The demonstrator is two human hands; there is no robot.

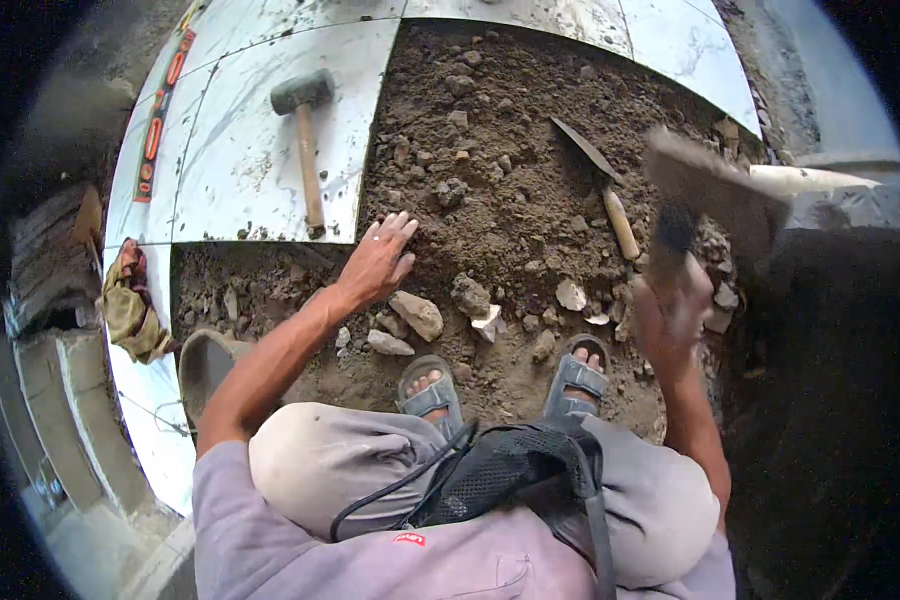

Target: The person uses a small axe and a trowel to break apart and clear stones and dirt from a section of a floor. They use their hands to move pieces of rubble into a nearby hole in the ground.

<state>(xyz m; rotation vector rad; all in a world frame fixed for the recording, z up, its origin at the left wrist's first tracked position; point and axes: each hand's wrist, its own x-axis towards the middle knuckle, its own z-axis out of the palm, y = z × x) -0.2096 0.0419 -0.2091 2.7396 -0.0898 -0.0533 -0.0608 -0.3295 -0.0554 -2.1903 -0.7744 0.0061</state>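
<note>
My right hand (670, 310), smeared by motion, grips a short-handled hoe (715, 185). Its broad, dirt-coated blade is raised over the right side of the loose soil (510, 200). My left hand (382, 258) has its fingers stretched out beside the tile corner, at the soil's edge, and holds nothing. A pointed trowel (605, 180) with a wooden handle lies on the soil, left of the hoe. On a white marbled tile (260, 120) rests a rubber mallet (308, 140), its wooden handle pointing toward my left hand.
Farther left, a red spirit level (157, 125) lies on the tiles above a crumpled cloth (135, 305). A bucket (205, 370) stands by my left forearm. Stones (417, 315) lie before my sandalled feet. A white pipe (810, 180) is at right; steps (65, 410) are at left.
</note>
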